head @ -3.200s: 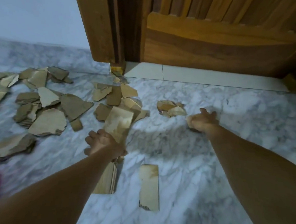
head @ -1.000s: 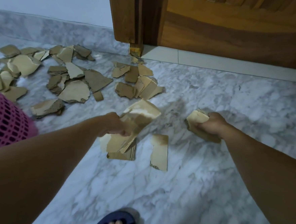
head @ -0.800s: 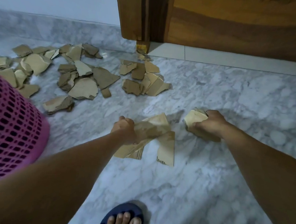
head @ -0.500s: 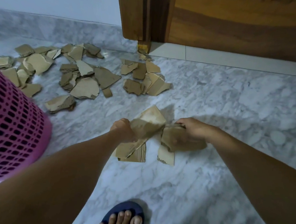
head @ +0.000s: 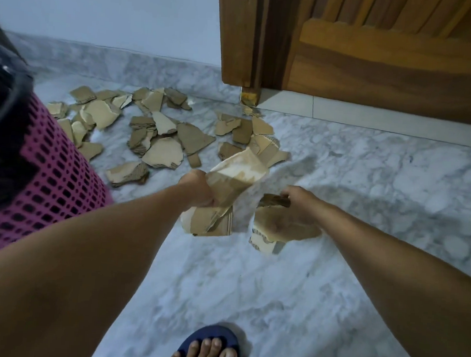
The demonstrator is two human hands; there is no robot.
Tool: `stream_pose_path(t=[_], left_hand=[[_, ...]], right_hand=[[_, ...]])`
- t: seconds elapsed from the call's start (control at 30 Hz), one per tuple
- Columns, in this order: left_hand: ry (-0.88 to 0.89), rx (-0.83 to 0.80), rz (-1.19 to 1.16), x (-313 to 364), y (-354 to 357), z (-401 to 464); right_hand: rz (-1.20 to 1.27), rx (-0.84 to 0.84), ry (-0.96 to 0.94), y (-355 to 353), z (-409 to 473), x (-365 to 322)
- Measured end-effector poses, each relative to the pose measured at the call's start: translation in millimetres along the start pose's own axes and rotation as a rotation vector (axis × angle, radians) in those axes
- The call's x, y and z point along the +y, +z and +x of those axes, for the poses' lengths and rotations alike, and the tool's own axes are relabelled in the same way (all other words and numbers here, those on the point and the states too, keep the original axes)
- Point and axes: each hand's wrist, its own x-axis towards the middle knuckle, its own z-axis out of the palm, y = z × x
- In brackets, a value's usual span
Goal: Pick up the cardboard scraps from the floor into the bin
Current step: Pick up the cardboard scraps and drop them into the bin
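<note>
Here, left hand [head: 197, 188] gripping scraps [head: 228, 189], bin [head: 47, 176] beside

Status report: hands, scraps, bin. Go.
Left hand grips long cardboard pieces; right hand grips a scrap bundle. Pink bin at left. Loose scraps litter floor by door.

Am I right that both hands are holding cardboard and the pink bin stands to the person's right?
Not quite: the head view shows the pink bin on the person's left. Both the left hand and right hand do hold cardboard.
</note>
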Motion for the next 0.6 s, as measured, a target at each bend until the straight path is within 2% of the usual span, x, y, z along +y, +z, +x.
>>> stream_pose_path(t=[0.2,0.4,0.6], left_hand=[[-0.035,0.186,-0.102,21,-102,-33],[-0.063,0.396,-0.11,20,-235,-97],[-0.201,0.596,-0.155,-33,-330,-171]], right_hand=[[0.128,0.07,-0.124,-86,-13,-78],[0.293,0.128,-0.3,-166,-46,-205],[0.411,0.121,-0.416,-179,-75,-340]])
